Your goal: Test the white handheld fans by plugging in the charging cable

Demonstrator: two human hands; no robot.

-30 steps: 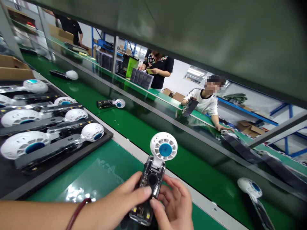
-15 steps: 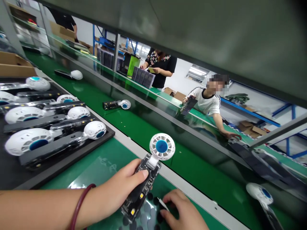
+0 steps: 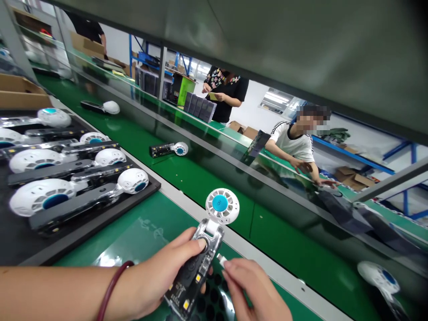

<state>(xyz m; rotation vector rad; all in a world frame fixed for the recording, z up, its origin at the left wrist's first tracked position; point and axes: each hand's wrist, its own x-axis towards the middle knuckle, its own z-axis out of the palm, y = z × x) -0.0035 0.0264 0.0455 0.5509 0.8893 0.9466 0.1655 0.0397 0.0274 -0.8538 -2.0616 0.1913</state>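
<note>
My left hand (image 3: 163, 278) grips a small fan unit (image 3: 200, 258): a clear handle with a circuit board inside and a round white fan head with a blue hub on top. The thumb presses near the neck of the handle. My right hand (image 3: 254, 292) pinches a tiny white piece (image 3: 221, 259) and holds it right beside the handle. Under both hands lies a sheet of dark round pads (image 3: 210, 303) on the green bench.
A black tray (image 3: 100, 218) of several finished fan units sits at left. More units (image 3: 169, 149) ride the green conveyor (image 3: 187, 178) beyond. Another unit (image 3: 381, 278) lies at far right. Two other people work across the line. A cardboard box (image 3: 16, 91) stands at upper left.
My right hand has come up from the pad sheet with a small white piece to the handle. My left hand has tilted the fan unit. The conveyor units have moved right.
</note>
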